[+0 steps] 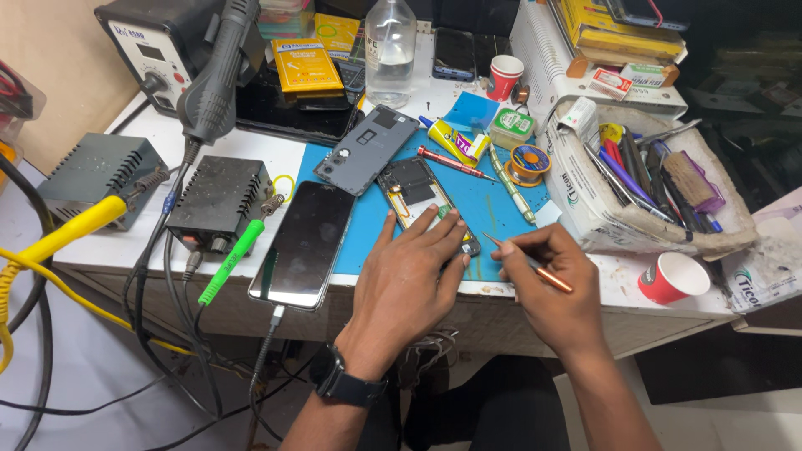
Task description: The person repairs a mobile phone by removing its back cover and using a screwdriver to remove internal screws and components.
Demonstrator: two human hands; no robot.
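- A grey box point(96, 175) with vent slots sits at the far left of the table point(276, 159), with a thick yellow cable point(58, 238) running past it.
- A black box point(224, 200) stands just to its right; a green-handled soldering iron point(230, 263) leans off the table edge beside it.
- Behind these, a hot-air gun point(215, 83) hangs in front of its station point(150, 46).
- A black phone point(305, 244) lies screen up on the left edge of the blue mat point(493, 205), with a cable plugged into its near end.
- A grey phone back cover point(366, 149) lies farther back on the mat, near a clear bottle point(390, 50).
- The opened phone point(418, 194), its inner parts showing, lies in the middle of the mat, well within reach at the table's near edge.
- The left hand point(413, 271), with a black watch point(342, 380) on its wrist, lies flat with fingers spread, pressing on the near end of the opened phone; it grips nothing.
- The right hand point(551, 280) is closed around a thin copper-coloured tool point(535, 266), whose tip points toward the phone's near right corner, just beside the left fingertips.
- A red screwdriver point(455, 163), a glue tube point(451, 140) and a solder reel point(528, 163) lie behind.
- A worn box of tools point(585, 200) stands at right, a red paper cup point(672, 277) near it.
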